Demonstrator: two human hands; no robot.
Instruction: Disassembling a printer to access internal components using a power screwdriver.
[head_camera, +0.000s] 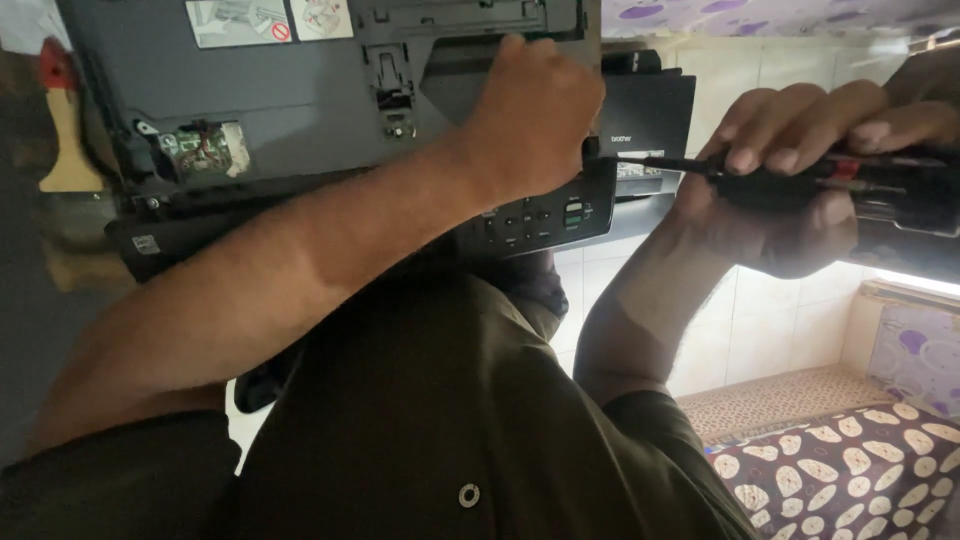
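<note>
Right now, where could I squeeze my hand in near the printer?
There is a bare gap over the tiled wall, under the right hand and right of the printer. Between the printer's edge and the screwdriver it is crowded; the left hand covers the printer's right side.

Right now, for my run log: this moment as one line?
left hand: steadies printer | right hand: grips screwdriver | tip: at printer's side

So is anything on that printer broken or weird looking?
Yes. On the dark printer, a small opening at the left shows a bare green circuit board, with no cover over it. The left hand grips the printer; the right hand holds a screwdriver to its side.
</note>
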